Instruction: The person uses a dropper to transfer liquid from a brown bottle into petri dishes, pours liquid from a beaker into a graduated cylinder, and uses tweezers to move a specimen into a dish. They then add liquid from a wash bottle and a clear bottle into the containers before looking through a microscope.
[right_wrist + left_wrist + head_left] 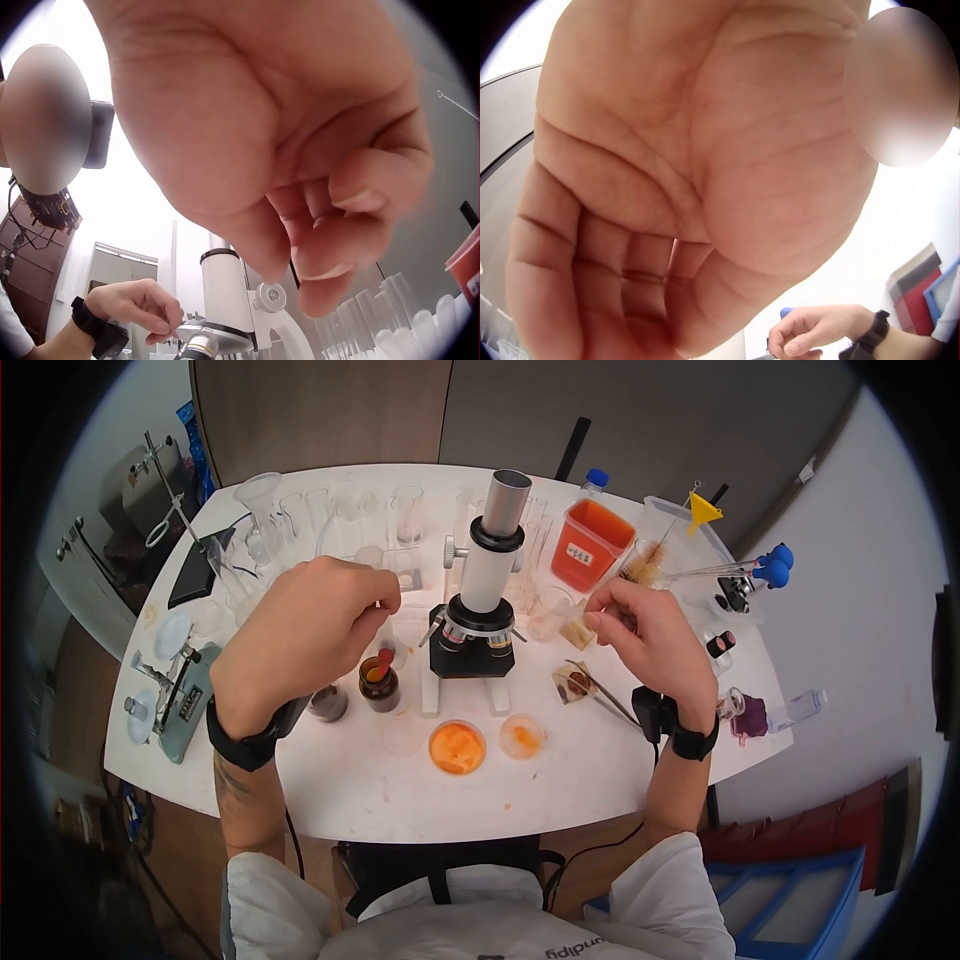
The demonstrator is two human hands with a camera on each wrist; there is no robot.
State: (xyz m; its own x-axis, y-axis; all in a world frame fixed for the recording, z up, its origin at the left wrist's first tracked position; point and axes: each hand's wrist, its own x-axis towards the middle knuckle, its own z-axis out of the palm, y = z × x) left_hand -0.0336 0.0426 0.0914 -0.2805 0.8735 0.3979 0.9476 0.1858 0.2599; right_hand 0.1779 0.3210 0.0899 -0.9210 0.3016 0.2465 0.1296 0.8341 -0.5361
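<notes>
From where I stand, the left hand (310, 625) shows mostly its back, with most of its fingertips tucked out of sight; in the left wrist view they run past the bottom edge. It also covers some glassware (408, 515), whose overlapping clear pieces I can't sort out. The microscope (487, 575) blocks more of it, and the right wrist view cuts off its lower part. Writing on the red tub (600, 525) and the green scale (176, 742) is too small to read. The shirt (430, 935) leaves the bottom edge. A blurred oval (902, 86) masks one area in each wrist view.
</notes>
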